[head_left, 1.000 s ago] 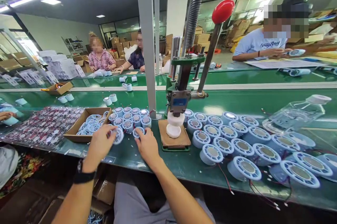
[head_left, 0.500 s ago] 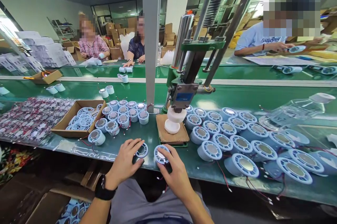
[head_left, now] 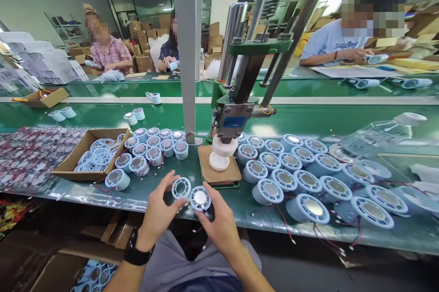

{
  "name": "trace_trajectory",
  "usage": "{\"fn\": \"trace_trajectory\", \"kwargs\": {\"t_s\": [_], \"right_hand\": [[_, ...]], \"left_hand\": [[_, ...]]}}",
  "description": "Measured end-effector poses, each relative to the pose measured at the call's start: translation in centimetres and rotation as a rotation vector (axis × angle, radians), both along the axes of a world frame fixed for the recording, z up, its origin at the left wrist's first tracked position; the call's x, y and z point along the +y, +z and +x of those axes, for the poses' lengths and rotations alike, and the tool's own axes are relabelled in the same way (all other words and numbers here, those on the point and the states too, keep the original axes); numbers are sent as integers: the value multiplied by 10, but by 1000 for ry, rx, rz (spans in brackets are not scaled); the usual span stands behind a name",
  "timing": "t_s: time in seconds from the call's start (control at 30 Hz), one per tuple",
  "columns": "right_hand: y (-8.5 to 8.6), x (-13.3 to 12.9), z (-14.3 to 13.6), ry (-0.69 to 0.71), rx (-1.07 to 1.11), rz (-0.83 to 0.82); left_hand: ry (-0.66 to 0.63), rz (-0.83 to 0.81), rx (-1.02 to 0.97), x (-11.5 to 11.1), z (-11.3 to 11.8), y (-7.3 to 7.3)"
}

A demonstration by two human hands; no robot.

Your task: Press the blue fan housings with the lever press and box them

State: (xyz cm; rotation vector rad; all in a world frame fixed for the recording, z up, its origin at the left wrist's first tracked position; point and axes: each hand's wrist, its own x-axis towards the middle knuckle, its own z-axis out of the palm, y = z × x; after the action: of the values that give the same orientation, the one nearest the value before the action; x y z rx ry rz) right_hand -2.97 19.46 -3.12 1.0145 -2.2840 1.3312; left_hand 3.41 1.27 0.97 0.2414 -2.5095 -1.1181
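Note:
Between thumb and fingers, my left hand (head_left: 162,207) grips a light blue slotted ring (head_left: 181,188), tilted up so that its open middle shows. My right hand (head_left: 219,219) is closed around a round light blue housing (head_left: 200,198) with a silver disc in its centre. Ring and housing are side by side above the bench's front edge, very close together; I cannot tell whether they touch. Just beyond them stands a green hand press (head_left: 233,118). Its white upper pad (head_left: 224,145) is over a white round lower pad (head_left: 219,161) on a brown board (head_left: 206,170).
Many finished-looking housings (head_left: 270,190) with red and black wires stand right of the press, others (head_left: 154,155) left of it. A cardboard box (head_left: 78,174) holds loose rings. A clear bottle (head_left: 377,136) lies at the right. A grey post (head_left: 188,54) rises behind. Co-workers sit across.
My left hand has lifted the ring off the bench and tilted it. My right hand has brought the housing up and closer to the ring. The whole view has shifted slightly.

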Motion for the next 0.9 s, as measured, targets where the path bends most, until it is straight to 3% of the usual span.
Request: {"fn": "trace_trajectory", "kwargs": {"t_s": [0.13,0.23,0.47,0.57,0.63,0.7,0.83,0.9], "right_hand": [[-8,-12,2,-82,19,-14],[-11,-14,2,-111,-3,-34],[-15,-16,3,-87,-50,-28],[-2,-6,-3,19,-77,111],[26,9,-13,133,-71,277],[75,29,-30,154,45,359],[222,59,-78,-160,540,98],[293,60,-110,-367,637,6]], "left_hand": [[-59,-65,17,30,-4,14],[-33,-130,5,41,-9,16],[51,-48,41,52,-8,-9],[45,51,30,55,-8,-18],[28,136,-29,51,-12,-16],[43,202,-78,40,-22,-5],[51,273,-19,19,-62,28],[0,328,29,20,-87,40]]}}
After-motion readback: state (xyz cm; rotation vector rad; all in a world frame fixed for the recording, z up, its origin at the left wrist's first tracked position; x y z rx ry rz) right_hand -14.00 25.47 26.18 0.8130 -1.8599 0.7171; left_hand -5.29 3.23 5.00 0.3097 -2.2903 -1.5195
